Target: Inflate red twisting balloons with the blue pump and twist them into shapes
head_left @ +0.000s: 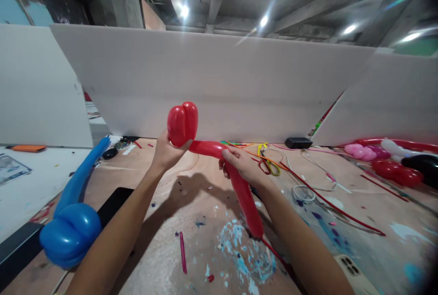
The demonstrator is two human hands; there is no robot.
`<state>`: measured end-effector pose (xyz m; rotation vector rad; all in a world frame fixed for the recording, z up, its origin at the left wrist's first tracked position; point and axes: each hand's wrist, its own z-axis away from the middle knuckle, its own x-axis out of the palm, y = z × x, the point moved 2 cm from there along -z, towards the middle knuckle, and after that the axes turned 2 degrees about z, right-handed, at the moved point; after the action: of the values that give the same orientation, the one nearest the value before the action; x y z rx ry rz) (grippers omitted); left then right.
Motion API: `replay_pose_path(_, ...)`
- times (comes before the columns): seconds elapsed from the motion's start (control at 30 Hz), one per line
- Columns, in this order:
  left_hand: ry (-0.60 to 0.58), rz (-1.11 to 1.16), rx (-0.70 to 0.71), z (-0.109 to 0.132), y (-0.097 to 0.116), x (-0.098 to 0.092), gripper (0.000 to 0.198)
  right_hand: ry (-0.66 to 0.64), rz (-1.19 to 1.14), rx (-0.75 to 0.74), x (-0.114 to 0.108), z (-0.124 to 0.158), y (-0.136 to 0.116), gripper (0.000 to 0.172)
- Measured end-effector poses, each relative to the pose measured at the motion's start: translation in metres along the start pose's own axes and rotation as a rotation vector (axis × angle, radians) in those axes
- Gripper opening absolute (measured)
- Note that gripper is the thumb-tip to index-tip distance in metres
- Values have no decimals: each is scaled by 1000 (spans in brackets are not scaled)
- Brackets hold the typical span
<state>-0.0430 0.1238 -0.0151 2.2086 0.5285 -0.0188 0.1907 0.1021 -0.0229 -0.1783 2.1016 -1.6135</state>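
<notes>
A long red balloon (244, 197) is held above the table between both hands. At its left end it is twisted into a bundle of rounded lobes (183, 124), and my left hand (169, 151) is closed around the base of that bundle. My right hand (239, 165) wraps round the balloon's long part, where it bends downward. From there the inflated part runs toward me and ends in a thin uninflated tail. A blue balloon (71, 235) with a similar twisted bundle lies to the left of my left forearm.
Scissors (270, 166), a white cable (304, 194) and a thin red balloon (335, 208) lie at the right. Further right are several inflated balloons (397, 172) and a phone (354, 272). White panels (212, 80) stand behind the table (160, 249). A black box (298, 142) sits against them.
</notes>
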Motion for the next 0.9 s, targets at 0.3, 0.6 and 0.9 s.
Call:
replay_pose_path(0.3,-476,-120,273,8,13,6,27,6,-413,1,-5,-4,-1,40)
replay_pose_path(0.6,-471,-173,201,10,5,11,20,67,-502,-9,-7,-5,5,34)
replay_pose_path(0.9,-423,-51,192,14,23,7,16,-52,-503,-72,3,-2,-2,40)
